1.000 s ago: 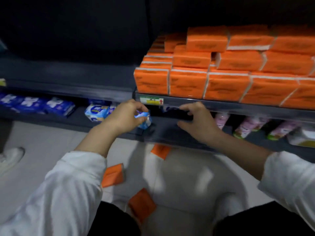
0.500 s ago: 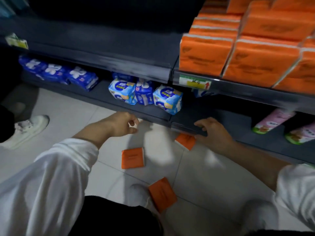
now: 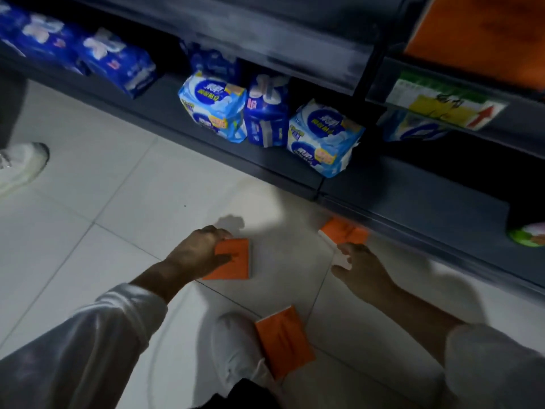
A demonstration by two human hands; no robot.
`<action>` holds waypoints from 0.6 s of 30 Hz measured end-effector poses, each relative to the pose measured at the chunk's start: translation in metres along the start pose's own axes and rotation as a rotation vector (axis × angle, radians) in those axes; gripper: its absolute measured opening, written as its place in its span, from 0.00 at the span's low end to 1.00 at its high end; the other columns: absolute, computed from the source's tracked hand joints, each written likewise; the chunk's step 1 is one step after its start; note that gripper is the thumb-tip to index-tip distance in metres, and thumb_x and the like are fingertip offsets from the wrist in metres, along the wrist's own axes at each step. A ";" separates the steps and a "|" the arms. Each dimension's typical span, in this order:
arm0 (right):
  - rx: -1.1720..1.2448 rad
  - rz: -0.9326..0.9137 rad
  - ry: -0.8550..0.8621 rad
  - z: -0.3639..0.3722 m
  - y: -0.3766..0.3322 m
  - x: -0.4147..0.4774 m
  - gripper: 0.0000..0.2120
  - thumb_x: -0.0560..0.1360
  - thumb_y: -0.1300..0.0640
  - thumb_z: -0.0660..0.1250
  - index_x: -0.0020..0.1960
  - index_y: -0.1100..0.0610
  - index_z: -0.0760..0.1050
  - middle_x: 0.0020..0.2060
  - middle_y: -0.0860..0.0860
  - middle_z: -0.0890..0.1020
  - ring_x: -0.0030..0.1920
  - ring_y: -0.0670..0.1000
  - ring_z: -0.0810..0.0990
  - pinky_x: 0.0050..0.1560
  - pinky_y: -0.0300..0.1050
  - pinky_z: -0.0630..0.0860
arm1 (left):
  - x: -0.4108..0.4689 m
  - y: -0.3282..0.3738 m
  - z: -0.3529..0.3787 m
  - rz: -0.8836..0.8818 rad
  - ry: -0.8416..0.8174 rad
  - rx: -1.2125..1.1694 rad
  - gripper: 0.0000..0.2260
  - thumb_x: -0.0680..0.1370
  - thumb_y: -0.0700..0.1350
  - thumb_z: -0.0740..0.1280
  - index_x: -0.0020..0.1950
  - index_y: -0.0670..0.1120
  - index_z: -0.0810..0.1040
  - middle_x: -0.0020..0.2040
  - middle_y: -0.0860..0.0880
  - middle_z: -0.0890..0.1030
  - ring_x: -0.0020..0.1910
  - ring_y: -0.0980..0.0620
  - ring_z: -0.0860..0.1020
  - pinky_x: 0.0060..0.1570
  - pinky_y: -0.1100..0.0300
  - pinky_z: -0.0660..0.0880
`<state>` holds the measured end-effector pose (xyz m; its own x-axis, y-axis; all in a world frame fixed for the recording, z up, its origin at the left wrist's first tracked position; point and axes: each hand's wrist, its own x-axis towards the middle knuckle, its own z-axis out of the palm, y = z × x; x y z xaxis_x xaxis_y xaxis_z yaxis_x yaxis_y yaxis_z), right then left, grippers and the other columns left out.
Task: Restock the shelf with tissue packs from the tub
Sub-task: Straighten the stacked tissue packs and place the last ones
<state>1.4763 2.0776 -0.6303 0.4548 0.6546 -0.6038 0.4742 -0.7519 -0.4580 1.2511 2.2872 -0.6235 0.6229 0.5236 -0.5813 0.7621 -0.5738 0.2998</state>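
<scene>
Three orange tissue packs lie on the pale tiled floor. My left hand (image 3: 196, 253) grips the middle pack (image 3: 236, 259), thumb across its top face. A second pack (image 3: 343, 233) lies by the foot of the dark shelf; my right hand (image 3: 358, 268) is just below it with fingers spread, and I cannot tell if they touch it. The third pack (image 3: 283, 339) leans against my white shoe (image 3: 236, 346). More orange packs (image 3: 477, 31) fill the shelf at the top right. No tub is in view.
Blue and white packets (image 3: 323, 137) stand on the bottom shelf (image 3: 413, 199), with darker blue ones (image 3: 118, 63) further left. A price label (image 3: 445, 103) hangs on the upper shelf's edge. Another person's white shoe (image 3: 20, 165) stands at the left edge.
My view has dropped from the shelf to the floor. My left hand came down and took hold of the middle orange pack. My right hand came off the shelf edge toward the pack beside it.
</scene>
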 end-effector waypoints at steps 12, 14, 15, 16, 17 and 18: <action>-0.329 0.010 -0.003 0.030 0.021 0.067 0.42 0.76 0.48 0.64 0.77 0.58 0.40 0.77 0.53 0.46 0.76 0.56 0.49 0.74 0.50 0.55 | 0.029 -0.028 0.059 -0.245 0.050 -0.026 0.34 0.72 0.57 0.69 0.74 0.49 0.61 0.71 0.44 0.64 0.68 0.40 0.63 0.64 0.44 0.67; -0.352 0.032 -0.060 0.035 0.021 0.074 0.43 0.76 0.47 0.64 0.76 0.57 0.38 0.77 0.52 0.44 0.76 0.56 0.47 0.74 0.52 0.55 | 0.030 -0.030 0.067 -0.317 0.074 -0.077 0.34 0.73 0.57 0.69 0.74 0.47 0.60 0.71 0.42 0.62 0.69 0.38 0.62 0.65 0.44 0.64; -0.369 0.024 -0.093 0.038 0.021 0.076 0.43 0.76 0.46 0.64 0.77 0.56 0.39 0.77 0.51 0.43 0.76 0.56 0.45 0.74 0.52 0.54 | 0.030 -0.030 0.071 -0.346 0.077 -0.100 0.34 0.73 0.56 0.69 0.74 0.46 0.60 0.71 0.41 0.61 0.69 0.37 0.62 0.66 0.45 0.62; -0.401 -0.008 -0.117 0.041 0.023 0.076 0.42 0.76 0.46 0.63 0.77 0.56 0.39 0.77 0.50 0.42 0.76 0.56 0.44 0.74 0.52 0.54 | 0.030 -0.030 0.074 -0.360 0.076 -0.114 0.33 0.73 0.54 0.69 0.74 0.46 0.60 0.71 0.40 0.61 0.69 0.37 0.63 0.66 0.46 0.61; -0.442 -0.054 -0.133 0.044 0.025 0.074 0.41 0.76 0.46 0.63 0.77 0.55 0.39 0.77 0.49 0.41 0.76 0.55 0.43 0.74 0.52 0.53 | 0.030 -0.030 0.076 -0.368 0.075 -0.130 0.33 0.73 0.53 0.70 0.73 0.45 0.61 0.71 0.39 0.61 0.69 0.37 0.63 0.66 0.46 0.62; -0.479 -0.108 -0.147 0.048 0.028 0.071 0.40 0.76 0.46 0.62 0.77 0.55 0.40 0.77 0.49 0.40 0.76 0.55 0.42 0.75 0.52 0.52 | 0.031 -0.030 0.078 -0.377 0.073 -0.154 0.33 0.73 0.52 0.70 0.73 0.45 0.61 0.71 0.39 0.61 0.68 0.37 0.65 0.65 0.46 0.63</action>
<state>1.4860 2.0995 -0.7175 0.2898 0.6831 -0.6704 0.8208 -0.5377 -0.1931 1.2334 2.2711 -0.7097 0.3019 0.7257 -0.6183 0.9533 -0.2356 0.1890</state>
